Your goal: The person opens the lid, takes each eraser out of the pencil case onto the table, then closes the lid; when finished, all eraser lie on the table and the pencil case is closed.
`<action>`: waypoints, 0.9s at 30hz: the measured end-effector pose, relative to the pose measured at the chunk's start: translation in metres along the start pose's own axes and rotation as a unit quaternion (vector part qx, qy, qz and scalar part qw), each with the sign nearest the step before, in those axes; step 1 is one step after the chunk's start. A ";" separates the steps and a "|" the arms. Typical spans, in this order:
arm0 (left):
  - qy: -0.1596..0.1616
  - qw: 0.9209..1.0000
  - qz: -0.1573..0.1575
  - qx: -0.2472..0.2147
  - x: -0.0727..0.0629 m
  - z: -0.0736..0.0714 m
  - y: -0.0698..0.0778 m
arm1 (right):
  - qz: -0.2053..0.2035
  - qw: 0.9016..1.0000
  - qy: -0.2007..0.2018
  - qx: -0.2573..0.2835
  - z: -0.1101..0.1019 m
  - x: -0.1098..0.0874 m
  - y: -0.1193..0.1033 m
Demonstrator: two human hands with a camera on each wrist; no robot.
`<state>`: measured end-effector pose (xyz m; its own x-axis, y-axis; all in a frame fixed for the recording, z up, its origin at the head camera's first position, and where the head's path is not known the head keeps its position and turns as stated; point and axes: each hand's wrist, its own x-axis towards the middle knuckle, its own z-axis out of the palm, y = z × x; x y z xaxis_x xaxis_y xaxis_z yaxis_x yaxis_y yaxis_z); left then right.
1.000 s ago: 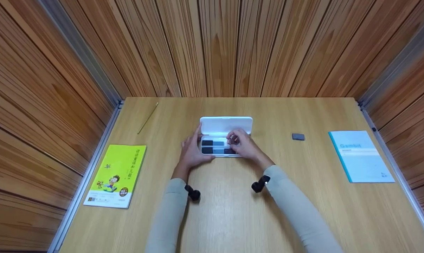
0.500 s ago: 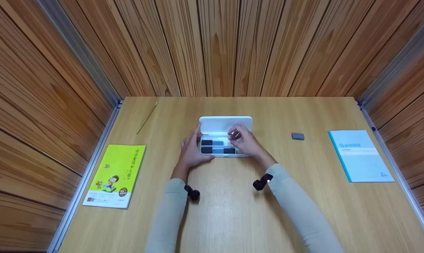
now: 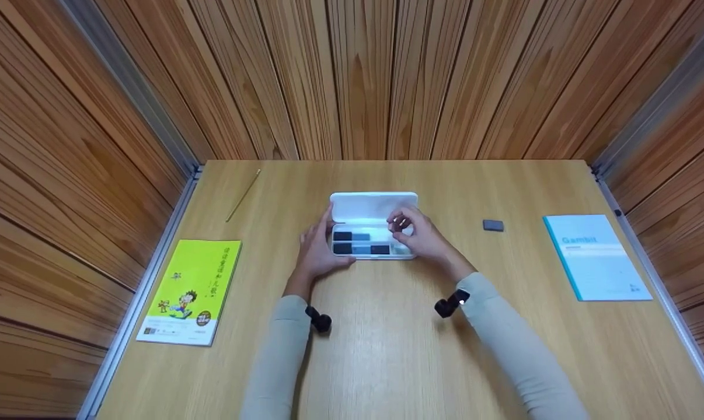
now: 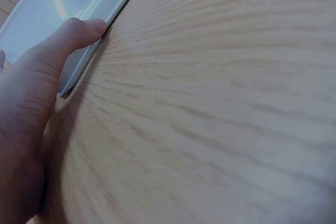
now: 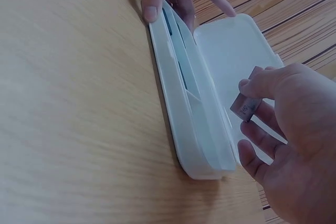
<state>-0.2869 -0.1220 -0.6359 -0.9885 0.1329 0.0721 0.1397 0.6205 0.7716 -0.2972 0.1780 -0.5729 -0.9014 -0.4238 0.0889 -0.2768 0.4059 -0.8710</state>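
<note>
A white pencil case (image 3: 374, 208) lies open on the table, its lid tilted back. Several black and blue-grey patches or pieces show in its compartments; their kind is unclear. My left hand (image 3: 317, 251) grips the left end of the case, with the thumb (image 4: 79, 32) on the front edge and a finger reaching toward the lid. Over the right part of the case, my right hand (image 3: 419, 233) pinches a small silver pencil sharpener (image 5: 247, 106) between thumb and fingers. In the right wrist view the sharpener is above the tray, in front of the lid.
To the right of the case lies a dark grey block (image 3: 493, 225), like an eraser. Farther right is a light blue booklet (image 3: 597, 256). A yellow-green book (image 3: 191, 291) and a thin pencil (image 3: 243, 195) lie on the left. Wooden walls (image 3: 363, 81) enclose the table.
My right hand has lifted and moved to the right with the sharpener, uncovering more of the compartments. My left hand has stayed on the pencil case.
</note>
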 end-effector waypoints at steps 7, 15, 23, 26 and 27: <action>-0.003 1.000 0.008 -0.002 0.001 0.000 0.000 | 0.011 1.000 -0.001 -0.010 -0.016 -0.011 -0.001; -0.001 1.000 0.007 0.005 0.000 0.001 -0.002 | 0.046 0.999 0.005 -0.018 -0.032 -0.022 0.003; -0.005 1.000 0.002 -0.008 0.000 0.002 -0.003 | 0.068 0.997 0.022 -0.028 -0.052 -0.032 0.016; -0.002 1.000 0.003 -0.008 0.001 0.001 -0.003 | 0.062 0.997 0.026 -0.040 -0.062 -0.035 0.022; -0.002 1.000 0.004 -0.008 0.001 0.001 -0.003 | 0.062 0.997 0.028 -0.044 -0.066 -0.036 0.023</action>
<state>-0.2886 -0.1231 -0.6387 -0.9872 0.1406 0.0758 0.1464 0.6068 0.7812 -0.2932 0.2559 -0.5648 -0.9468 -0.3216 0.0126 -0.1887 0.5229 -0.8312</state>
